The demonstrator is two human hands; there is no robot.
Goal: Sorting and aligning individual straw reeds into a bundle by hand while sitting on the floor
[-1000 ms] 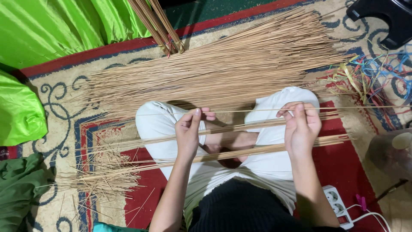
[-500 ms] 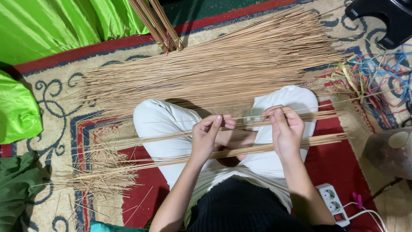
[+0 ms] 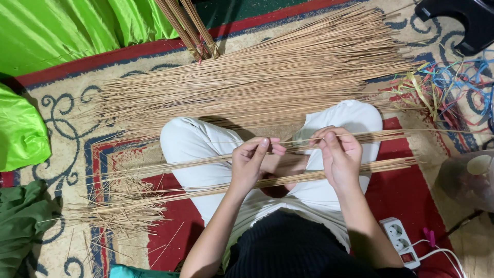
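Hands first: our left hand and right hand pinch one thin stick; we should probably pull it gently, away from the lap bundles.

It was a home floor: patterned rug, green cushion, power strip, loose sticks.

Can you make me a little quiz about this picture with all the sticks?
1. True or false: the left hand and the right hand pinch one thin stick between them.
2. Where is the big pile of sticks? A. on the carpet beyond the knees; B. in a basket.
3. What colour is the cloth at the top left?

Key: 1 true. 2 A. 3 bright green.
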